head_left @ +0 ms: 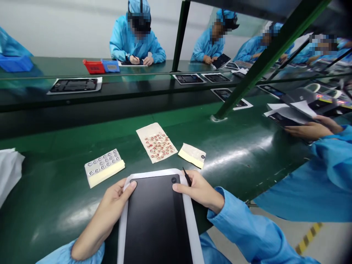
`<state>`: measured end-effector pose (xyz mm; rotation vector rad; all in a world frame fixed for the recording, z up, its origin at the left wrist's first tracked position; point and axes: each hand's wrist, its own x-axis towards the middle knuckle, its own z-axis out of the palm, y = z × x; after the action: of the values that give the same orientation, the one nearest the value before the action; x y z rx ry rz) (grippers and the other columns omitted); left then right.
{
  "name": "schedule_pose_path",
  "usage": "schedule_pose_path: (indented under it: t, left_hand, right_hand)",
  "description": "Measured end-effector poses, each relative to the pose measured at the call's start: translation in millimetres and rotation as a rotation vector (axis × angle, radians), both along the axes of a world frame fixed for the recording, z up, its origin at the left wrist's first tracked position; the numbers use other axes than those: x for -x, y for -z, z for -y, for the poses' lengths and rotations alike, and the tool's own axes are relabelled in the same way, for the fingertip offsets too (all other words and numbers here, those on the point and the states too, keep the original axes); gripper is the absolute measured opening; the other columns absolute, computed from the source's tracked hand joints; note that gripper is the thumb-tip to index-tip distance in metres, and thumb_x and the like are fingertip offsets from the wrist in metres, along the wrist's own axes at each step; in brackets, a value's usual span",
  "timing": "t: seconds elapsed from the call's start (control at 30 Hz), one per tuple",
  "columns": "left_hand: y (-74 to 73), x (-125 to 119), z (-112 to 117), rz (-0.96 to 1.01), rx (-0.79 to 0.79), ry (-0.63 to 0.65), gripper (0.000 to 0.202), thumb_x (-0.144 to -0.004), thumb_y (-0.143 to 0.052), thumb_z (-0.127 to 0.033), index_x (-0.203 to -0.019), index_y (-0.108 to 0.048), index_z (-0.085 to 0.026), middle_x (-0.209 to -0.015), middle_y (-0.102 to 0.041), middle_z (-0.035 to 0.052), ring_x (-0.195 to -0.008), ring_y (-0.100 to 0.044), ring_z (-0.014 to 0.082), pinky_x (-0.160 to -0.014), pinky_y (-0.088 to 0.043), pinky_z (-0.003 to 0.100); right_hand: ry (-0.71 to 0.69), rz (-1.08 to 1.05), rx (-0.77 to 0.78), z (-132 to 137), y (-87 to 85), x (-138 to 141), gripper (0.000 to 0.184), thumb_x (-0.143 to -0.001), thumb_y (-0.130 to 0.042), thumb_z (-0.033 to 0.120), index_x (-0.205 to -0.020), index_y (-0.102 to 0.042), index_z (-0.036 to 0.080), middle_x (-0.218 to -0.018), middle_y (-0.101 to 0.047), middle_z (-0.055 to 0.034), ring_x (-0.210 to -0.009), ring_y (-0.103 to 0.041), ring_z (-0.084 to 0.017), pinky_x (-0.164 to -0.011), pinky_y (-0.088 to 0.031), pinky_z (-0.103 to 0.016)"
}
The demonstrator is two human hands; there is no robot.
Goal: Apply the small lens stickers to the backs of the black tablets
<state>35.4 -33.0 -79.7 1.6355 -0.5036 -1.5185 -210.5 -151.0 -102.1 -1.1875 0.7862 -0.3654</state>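
A black tablet-like panel [156,216] lies in a white tray [189,220] on the green bench in front of me. My left hand [111,205] grips the tray's upper left corner, thumb on the panel's edge. My right hand [199,189] rests at the upper right corner, thumb on the panel near a small round hole [173,180], fingers holding black tweezers [187,177] that point up and away. Just beyond lie a sheet of small grey parts [103,165], a sheet of red-marked stickers [157,143] and a small yellowish pad [192,154].
A green slanted post [247,80] meets the bench at the right. A co-worker's hands [310,129] and blue sleeve are at my right with papers. Across a raised shelf, several people in blue work on black panels; red and blue bins [101,66] stand there. White cloth [9,168] lies far left.
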Motion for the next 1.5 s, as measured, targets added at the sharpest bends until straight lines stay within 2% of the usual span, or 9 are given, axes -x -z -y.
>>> schedule_pose_path:
  t: [0.13,0.27,0.5,0.67,0.93,1.03,1.23,1.33,1.5]
  left_hand:
    - [0.2,1.0,-1.4,0.003,0.047,0.007,0.062,-0.078,-0.08,-0.055,-0.126,-0.068,-0.017,-0.108,-0.076,0.0092,-0.087,-0.073,0.0253,-0.076,-0.057,0.03]
    - [0.3,1.8,-4.2,-0.017,0.092,-0.009,0.063,-0.078,-0.079,-0.058,-0.124,-0.069,-0.016,-0.107,-0.077,0.0098,-0.093,-0.073,0.026,-0.078,-0.056,0.03]
    - [3.9,-2.1,-7.2,-0.057,0.137,0.02,0.062,-0.081,-0.078,-0.054,-0.127,-0.066,-0.015,-0.106,-0.076,0.01,-0.081,-0.072,0.0227,-0.075,-0.056,0.03]
    - [7.6,-4.6,-7.1,-0.063,0.129,0.04,0.062,-0.084,-0.074,-0.056,-0.13,-0.065,-0.015,-0.109,-0.076,0.0106,-0.082,-0.072,0.0224,-0.075,-0.056,0.03]
    - [8.6,-5.2,-7.0,-0.071,0.123,0.045,0.065,-0.087,-0.071,-0.057,-0.136,-0.061,-0.016,-0.112,-0.075,0.0114,-0.082,-0.072,0.0224,-0.078,-0.057,0.032]
    - [8.3,-4.1,-7.0,-0.067,0.11,0.022,0.067,-0.085,-0.072,-0.058,-0.137,-0.061,-0.016,-0.113,-0.075,0.012,-0.083,-0.072,0.0231,-0.077,-0.057,0.032]
    - [7.7,-2.6,-5.5,-0.069,0.088,-0.01,0.067,-0.083,-0.075,-0.057,-0.134,-0.063,-0.015,-0.112,-0.075,0.0118,-0.085,-0.071,0.0234,-0.074,-0.057,0.03]
    - [7.8,-2.7,-5.4,-0.057,0.083,-0.011,0.066,-0.081,-0.076,-0.056,-0.132,-0.064,-0.015,-0.111,-0.075,0.0113,-0.079,-0.071,0.0221,-0.069,-0.055,0.028]
    - [8.3,-3.6,-5.7,-0.083,0.068,0.005,0.059,-0.085,-0.073,-0.051,-0.133,-0.064,-0.018,-0.109,-0.076,0.0099,-0.087,-0.072,0.0242,-0.075,-0.057,0.03]
  right_hand:
    - [0.032,-0.019,-0.032,-2.4,2.0,-2.2,0.041,-0.072,-0.086,0.042,-0.092,-0.071,0.01,-0.089,-0.069,-0.0045,-0.077,-0.059,-0.012,-0.071,-0.048,-0.022]
    - [0.103,-0.088,-0.034,-5.0,3.6,-7.2,0.046,-0.073,-0.083,0.052,-0.081,-0.068,0.009,-0.079,-0.067,-0.0046,-0.07,-0.056,-0.011,-0.063,-0.043,-0.021]
    - [0.199,-0.128,-0.042,-8.3,3.3,-15.5,0.058,-0.065,-0.085,0.063,-0.07,-0.062,0.01,-0.069,-0.062,-0.0033,-0.062,-0.051,-0.009,-0.057,-0.038,-0.021]
    - [0.197,-0.128,-0.127,-9.2,6.4,-12.5,0.062,-0.063,-0.085,0.067,-0.075,-0.064,0.01,-0.075,-0.065,-0.0058,-0.065,-0.055,-0.012,-0.06,-0.04,-0.022]
    - [0.172,-0.146,0.094,-8.9,7.4,-12.8,0.059,-0.077,-0.076,0.066,-0.065,-0.056,0.012,-0.064,-0.052,-0.001,-0.061,-0.042,-0.007,-0.057,-0.032,-0.022]
    - [0.105,-0.136,0.107,-7.6,8.3,-8.8,0.056,-0.083,-0.072,0.063,-0.07,-0.058,0.011,-0.068,-0.053,-0.0017,-0.064,-0.045,-0.008,-0.059,-0.035,-0.021]
    - [-0.013,-0.031,0.167,-6.8,7.1,-1.2,0.037,-0.086,-0.075,0.047,-0.097,-0.069,0.012,-0.095,-0.069,-0.0069,-0.087,-0.061,-0.016,-0.079,-0.049,-0.025]
    - [-0.025,-0.03,0.179,-5.7,5.0,-1.3,0.034,-0.087,-0.075,0.044,-0.098,-0.07,0.012,-0.093,-0.069,-0.0063,-0.085,-0.062,-0.015,-0.077,-0.049,-0.024]
    - [-0.039,0.018,0.151,-4.5,2.4,-1.1,0.034,-0.082,-0.081,0.038,-0.105,-0.071,0.014,-0.094,-0.07,-0.0047,-0.089,-0.064,-0.017,-0.079,-0.051,-0.024]
